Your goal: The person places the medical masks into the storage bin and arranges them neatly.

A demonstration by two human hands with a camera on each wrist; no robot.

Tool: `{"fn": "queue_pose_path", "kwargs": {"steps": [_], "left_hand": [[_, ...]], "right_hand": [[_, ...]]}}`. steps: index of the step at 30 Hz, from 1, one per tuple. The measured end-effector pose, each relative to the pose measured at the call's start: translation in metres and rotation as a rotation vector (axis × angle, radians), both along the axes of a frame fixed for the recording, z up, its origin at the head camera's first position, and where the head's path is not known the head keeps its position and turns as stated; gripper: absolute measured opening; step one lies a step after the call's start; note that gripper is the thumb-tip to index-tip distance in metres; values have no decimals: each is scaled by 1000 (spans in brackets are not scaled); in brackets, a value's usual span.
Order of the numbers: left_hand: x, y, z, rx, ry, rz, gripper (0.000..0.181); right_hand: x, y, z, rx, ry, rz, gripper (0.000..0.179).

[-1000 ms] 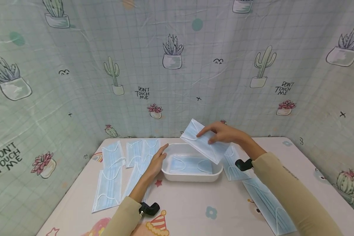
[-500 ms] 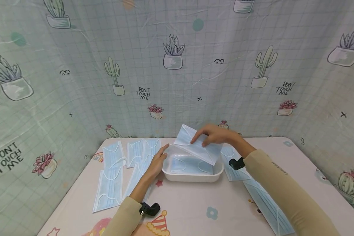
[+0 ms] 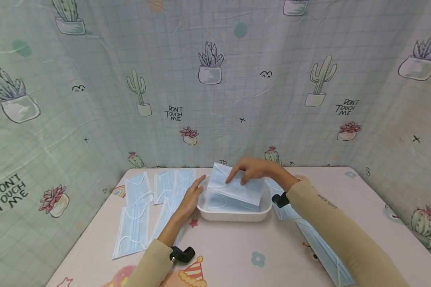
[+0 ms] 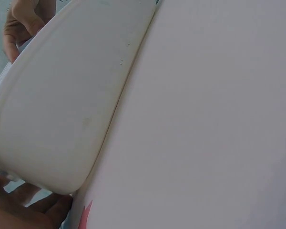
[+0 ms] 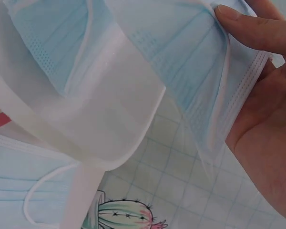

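Observation:
My right hand [image 3: 253, 168] pinches a light-blue pleated face mask [image 3: 246, 192] and holds it slanted over the white plastic box [image 3: 233, 216]. In the right wrist view the thumb [image 5: 257, 31] lies on the held mask's face near its ear loop, the other fingers partly hidden behind. Another face mask [image 3: 217, 202] lies flat inside the box, partly covered by the held one. At the box's left end is my left hand [image 3: 190, 197], fingers extended along the outside wall. The left wrist view shows its fingers [image 4: 43, 210] against that end.
Several face masks [image 3: 134, 223] lie spread and overlapping left of the box. More lie on the right, including one face mask [image 3: 323, 247] partly under the right sleeve. Behind the table [image 3: 233, 255] hangs a cactus-printed cloth [image 3: 244, 91].
My right hand has moved left and down with the face mask, which now hangs lower over the box and covers more of the mask inside. My left hand has stayed at the box's left end.

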State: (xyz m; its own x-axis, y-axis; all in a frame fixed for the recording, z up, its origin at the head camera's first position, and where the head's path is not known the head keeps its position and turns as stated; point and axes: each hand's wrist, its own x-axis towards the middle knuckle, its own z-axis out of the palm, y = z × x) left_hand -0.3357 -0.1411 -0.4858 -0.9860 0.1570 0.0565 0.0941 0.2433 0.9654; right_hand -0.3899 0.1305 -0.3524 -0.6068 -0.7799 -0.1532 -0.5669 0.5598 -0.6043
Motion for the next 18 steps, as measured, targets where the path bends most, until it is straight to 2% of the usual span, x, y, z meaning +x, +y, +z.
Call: {"fn": "queue_pose_path", "kwargs": {"steps": [9, 18], "left_hand": [[-1, -1, 0, 17, 6, -7, 51], [-2, 0, 0, 18, 14, -7, 51]], "right_hand": [[-1, -11, -11, 40, -36, 32, 48], [-1, -15, -21, 95, -107, 17, 45]]}}
